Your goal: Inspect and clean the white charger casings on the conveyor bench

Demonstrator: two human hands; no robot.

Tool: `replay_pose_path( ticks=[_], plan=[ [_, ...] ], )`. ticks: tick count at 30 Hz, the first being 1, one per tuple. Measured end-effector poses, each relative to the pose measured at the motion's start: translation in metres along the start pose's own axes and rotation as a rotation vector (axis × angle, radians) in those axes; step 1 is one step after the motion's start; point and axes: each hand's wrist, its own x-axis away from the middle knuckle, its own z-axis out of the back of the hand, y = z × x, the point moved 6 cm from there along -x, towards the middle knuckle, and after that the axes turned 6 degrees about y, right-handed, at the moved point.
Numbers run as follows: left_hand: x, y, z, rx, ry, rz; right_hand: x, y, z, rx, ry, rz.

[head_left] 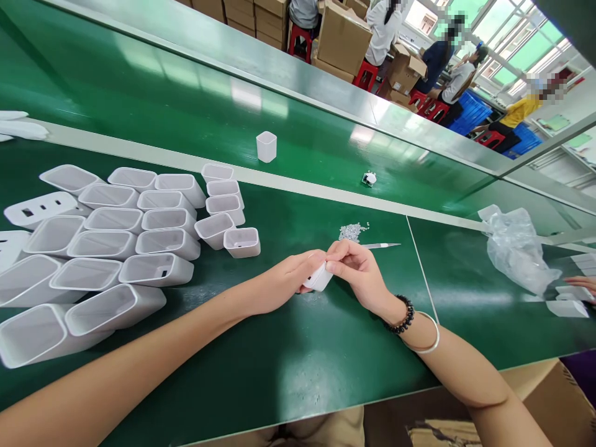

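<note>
Bright workshop with a long green worktable (251,379) and large windows (518,62).
Pale patches of light (246,94) gleam on the glossy surface. Beyond it stand brown cardboard boxes (343,42), red stools (366,76) and blue crates (472,112); the windows, at upper right, have pale frames and panes showing green.
</note>
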Motion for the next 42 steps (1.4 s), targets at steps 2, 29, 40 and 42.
replay_pose_path(
  ticks=[2, 29, 40, 42],
  plan=[
    [-0.002, -0.002, 0.002, 0.078, -0.013, 0.004, 0.001, 0.001, 0.0, 0.043, 0.026, 0.057],
    [-0.007, 0.001, 0.022, 0.087, 0.202, -0.064, 0.007, -0.007, -0.003, 1.158, 0.045, 0.755],
    [-0.009, 0.002, 0.021, 0.033, 0.216, -0.095, 0.008, -0.008, -0.005, 1.184, 0.039, 0.782],
    [-0.01, 0.002, 0.02, 0.032, 0.211, -0.101, 0.009, -0.007, -0.005, 1.184, 0.036, 0.778]
  ],
)
